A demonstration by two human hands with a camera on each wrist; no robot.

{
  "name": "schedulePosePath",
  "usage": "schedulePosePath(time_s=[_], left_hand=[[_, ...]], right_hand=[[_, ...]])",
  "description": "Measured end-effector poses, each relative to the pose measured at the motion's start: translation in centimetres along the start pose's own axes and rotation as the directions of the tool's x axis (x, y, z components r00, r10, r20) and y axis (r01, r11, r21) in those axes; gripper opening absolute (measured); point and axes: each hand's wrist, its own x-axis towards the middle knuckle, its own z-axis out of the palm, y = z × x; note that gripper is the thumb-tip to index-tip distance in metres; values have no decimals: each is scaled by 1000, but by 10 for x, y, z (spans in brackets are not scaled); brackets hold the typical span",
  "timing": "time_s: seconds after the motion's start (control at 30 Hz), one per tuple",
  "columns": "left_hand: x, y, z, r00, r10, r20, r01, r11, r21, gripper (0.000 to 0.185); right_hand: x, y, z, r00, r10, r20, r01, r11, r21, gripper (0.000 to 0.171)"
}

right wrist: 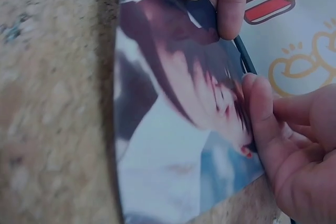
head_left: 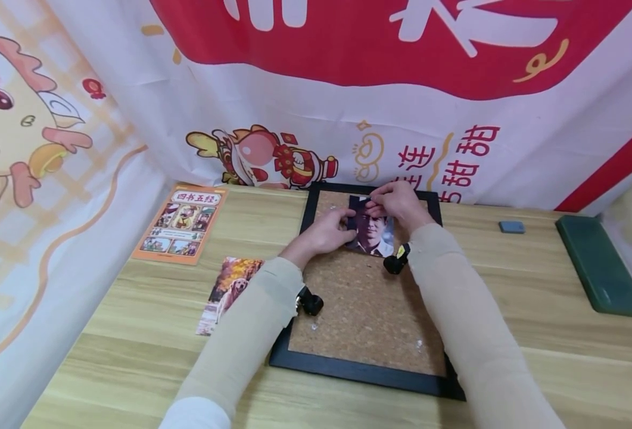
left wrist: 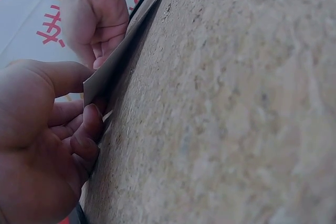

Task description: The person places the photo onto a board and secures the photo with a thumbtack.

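Nearest the camera, two forearms in beige sleeves reach forward over a black-framed rectangular cork board [head_left: 366, 310] that lies flat on a light wooden table [head_left: 535, 357]. A small black wrist camera [head_left: 310, 301] hangs under the left forearm and another [head_left: 396, 262] under the right. To the left of the board, a long photo card of a golden dog among autumn leaves [head_left: 229, 293] lies on the wood, and beyond it an orange printed card with small pictures [head_left: 181, 223]. On the far part of the cork sits a small portrait photograph [head_left: 371, 229]. The left hand [head_left: 326, 229] pinches the photograph's left edge between thumb and curled fingers [left wrist: 86, 135], as the left wrist view shows the paper edge held against the cork. The right hand [head_left: 398, 202] holds the photograph's top edge, its fingertips [right wrist: 257, 108] bent and pressed on the print near the board's far rim. Off to the right lie a small grey-blue oblong [head_left: 511, 226] and a dark green flat slab [head_left: 600, 265]. Behind the table hangs a white and red cartoon-printed cloth [head_left: 316, 89].
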Motion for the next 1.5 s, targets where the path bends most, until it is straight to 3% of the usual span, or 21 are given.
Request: schedulePosePath(time_s=[0.3, 0.8, 1.0, 1.17, 1.5], left_hand=[[-3, 1, -1, 1000, -12, 6, 12, 1000, 13, 51], [-4, -1, 0, 1000, -18, 4, 18, 1000, 8, 51], [-1, 0, 2, 1000, 20, -16, -20, 999, 31, 49], [-1, 0, 3, 1000, 6, -25, -5, 999, 51, 46], [0, 2, 4, 999, 0, -38, 4, 995, 100, 44]], right_hand=[[3, -8, 3, 994, 110, -2, -110, 994, 27, 23], [5, -13, 11, 984, 169, -50, -170, 985, -12, 19], [13, -11, 11, 973, 190, -133, -203, 975, -95, 16], [16, -7, 8, 964, 208, -166, -235, 958, -162, 21], [13, -5, 2, 955, 254, -152, -272, 956, -110, 24]])
